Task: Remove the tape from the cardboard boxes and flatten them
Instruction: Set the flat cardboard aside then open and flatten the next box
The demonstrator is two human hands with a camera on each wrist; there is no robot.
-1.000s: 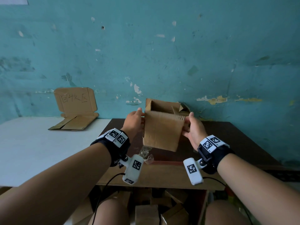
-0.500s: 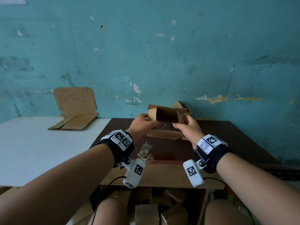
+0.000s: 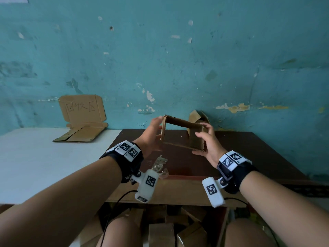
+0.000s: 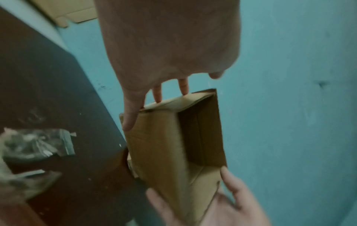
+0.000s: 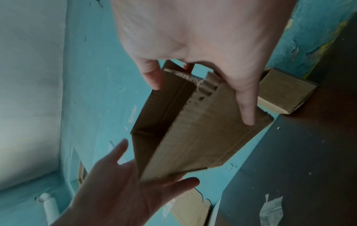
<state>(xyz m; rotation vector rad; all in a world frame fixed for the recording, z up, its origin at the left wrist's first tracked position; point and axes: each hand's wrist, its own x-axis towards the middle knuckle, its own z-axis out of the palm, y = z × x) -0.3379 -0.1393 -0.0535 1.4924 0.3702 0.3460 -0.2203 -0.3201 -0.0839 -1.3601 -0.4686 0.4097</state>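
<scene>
Open-ended cardboard box held above table: right hand fingers grasping 3 o'clock end, left hand fingers straight, pressing 9 o'clock end.

place: my rough storeroom or workshop | peeling teal wall | worn brown table | flattened cardboard against the wall
</scene>
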